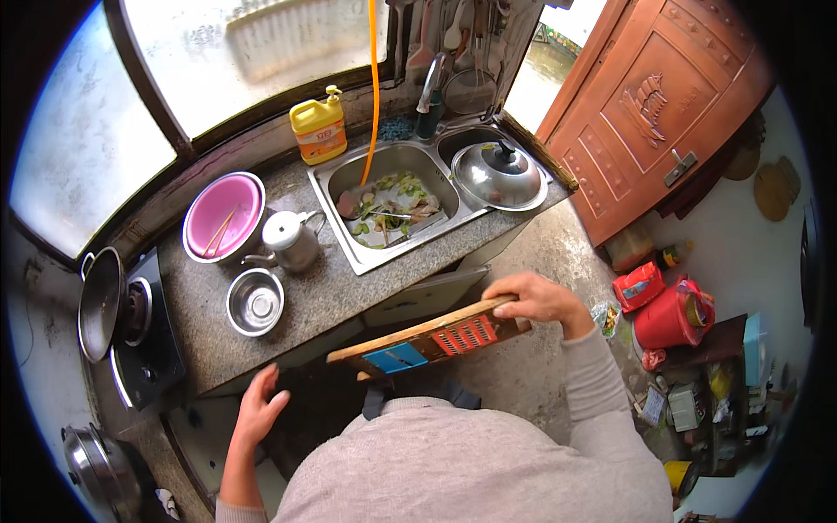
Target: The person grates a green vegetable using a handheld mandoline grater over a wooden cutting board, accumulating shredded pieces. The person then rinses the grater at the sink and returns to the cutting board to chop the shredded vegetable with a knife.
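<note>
My right hand (531, 297) grips the right end of a wooden board-like piece (397, 357) with blue and red patterned patches on its face. The piece is held on edge in front of my body, below the counter front; short wooden projections show at its lower side, and I cannot tell whether it is a stool. Nothing is in my left hand (260, 406), whose thumb and fingers are apart near the counter's front edge. Closest to it on the counter stands a stainless steel bowl (256, 302). Behind the bowl are a metal kettle (295, 247) and a pink basin (212, 202) holding chopsticks.
Leaf scraps lie in the steel sink (346, 255), under an orange hose (375, 85). A domed lid (490, 176) covers part of its second bowl. A wok (98, 307) tilts beside the gas stove (147, 366). Right, a brown door (628, 176) stands ajar near a red bucket (667, 320).
</note>
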Demonstrator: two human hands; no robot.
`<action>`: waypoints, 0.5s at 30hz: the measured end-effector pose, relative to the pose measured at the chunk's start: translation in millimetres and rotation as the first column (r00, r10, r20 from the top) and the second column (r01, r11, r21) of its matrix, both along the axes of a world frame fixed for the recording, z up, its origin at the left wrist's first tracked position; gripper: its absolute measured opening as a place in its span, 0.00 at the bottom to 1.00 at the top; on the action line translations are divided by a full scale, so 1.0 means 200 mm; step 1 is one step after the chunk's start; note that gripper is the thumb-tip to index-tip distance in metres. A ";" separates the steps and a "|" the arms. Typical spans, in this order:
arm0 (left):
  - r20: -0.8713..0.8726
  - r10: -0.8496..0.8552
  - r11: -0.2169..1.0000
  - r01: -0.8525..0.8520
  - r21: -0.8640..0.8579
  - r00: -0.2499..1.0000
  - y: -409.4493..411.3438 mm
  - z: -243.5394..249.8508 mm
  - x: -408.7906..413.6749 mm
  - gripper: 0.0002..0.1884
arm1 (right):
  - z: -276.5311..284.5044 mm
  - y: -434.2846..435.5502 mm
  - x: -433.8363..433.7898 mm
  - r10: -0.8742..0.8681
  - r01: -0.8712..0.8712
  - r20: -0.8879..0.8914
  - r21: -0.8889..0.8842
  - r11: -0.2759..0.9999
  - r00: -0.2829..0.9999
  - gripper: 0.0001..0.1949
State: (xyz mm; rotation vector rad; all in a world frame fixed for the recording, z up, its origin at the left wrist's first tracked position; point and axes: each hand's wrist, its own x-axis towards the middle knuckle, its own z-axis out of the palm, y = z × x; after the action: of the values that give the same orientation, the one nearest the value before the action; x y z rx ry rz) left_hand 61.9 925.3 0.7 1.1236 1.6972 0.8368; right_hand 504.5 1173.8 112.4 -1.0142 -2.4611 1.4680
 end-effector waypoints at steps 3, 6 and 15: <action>-0.285 -0.361 0.852 0.438 0.287 0.888 0.62 0.37 0.27 0.30 | -0.01 0.34 -0.08 0.169 -0.167 -0.089 0.028 0.986 0.982 0.14; 0.215 -0.571 0.803 0.593 -0.057 0.793 0.95 0.51 0.38 0.31 | 0.01 0.68 -0.17 0.170 -0.190 -0.109 -0.206 0.960 0.979 0.16; 0.369 0.082 0.974 0.004 -0.228 0.926 1.51 0.22 0.57 0.11 | -0.98 2.10 -0.30 -0.830 0.676 -0.040 -0.558 0.481 0.557 0.21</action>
State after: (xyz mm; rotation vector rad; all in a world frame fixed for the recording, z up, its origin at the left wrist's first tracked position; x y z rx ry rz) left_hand 175.3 1227.1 44.5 0.7218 1.4514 0.8024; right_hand 444.7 1594.3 -82.8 -1.5401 -1.0847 1.6943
